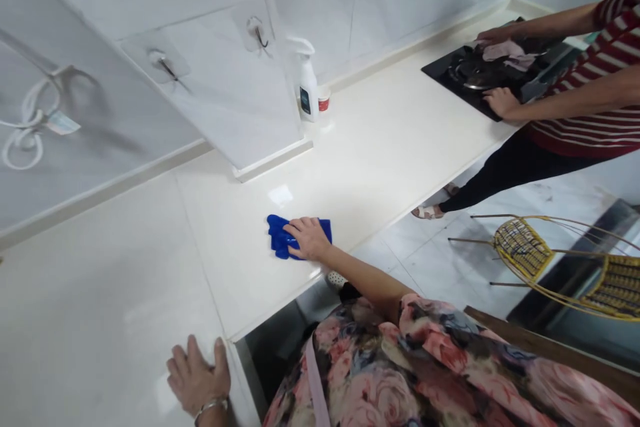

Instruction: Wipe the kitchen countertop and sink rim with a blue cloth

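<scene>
My right hand (309, 239) rests on a crumpled blue cloth (278, 237), fingers curled over it, pressing it onto the white countertop (390, 147) close to the front edge. My left hand (196, 377) lies flat on the same white surface at the bottom of the view, fingers spread and holding nothing, with a bangle at the wrist. I am wearing a floral garment (400, 373).
A white spray bottle (308, 83) and a small red-and-white cup (324, 99) stand by the tiled wall. At the right, another person in a red striped top has both hands on a black hob (450, 70), one on a pale cloth (507, 52). A yellow wire chair (560, 260) stands on the floor.
</scene>
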Motion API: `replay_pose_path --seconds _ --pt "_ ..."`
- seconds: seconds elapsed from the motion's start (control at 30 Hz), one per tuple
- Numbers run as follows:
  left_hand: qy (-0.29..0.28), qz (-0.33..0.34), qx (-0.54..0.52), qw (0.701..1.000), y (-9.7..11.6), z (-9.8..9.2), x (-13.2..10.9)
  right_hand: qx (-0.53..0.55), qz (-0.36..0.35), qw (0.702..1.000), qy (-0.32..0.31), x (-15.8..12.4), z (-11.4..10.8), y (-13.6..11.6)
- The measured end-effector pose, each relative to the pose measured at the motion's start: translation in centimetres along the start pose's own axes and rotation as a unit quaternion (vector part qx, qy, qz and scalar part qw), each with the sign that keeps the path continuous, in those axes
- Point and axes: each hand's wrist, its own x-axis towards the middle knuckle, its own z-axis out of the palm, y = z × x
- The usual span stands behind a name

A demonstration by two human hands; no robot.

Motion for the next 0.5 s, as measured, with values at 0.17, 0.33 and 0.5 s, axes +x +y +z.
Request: replay_pose_path --seconds 0.17,0.33,0.5 --pt "-0.002 -0.024 -0.010 1.000 0.0 0.2 -0.1 -0.020 0.067 0.997 0.018 -0.6 -2.9 6.3" --pt "0.003 -0.019 -0.026 0.999 -0.3 0.2 -0.7 -0.091 0.209 0.969 0.093 -3.3 -6.1 14.1" --pt "0.022 -0.016 -0.032 0.999 -1.0 0.7 -1.1 -0.136 0.333 0.916 0.181 -5.6 -7.2 18.2"
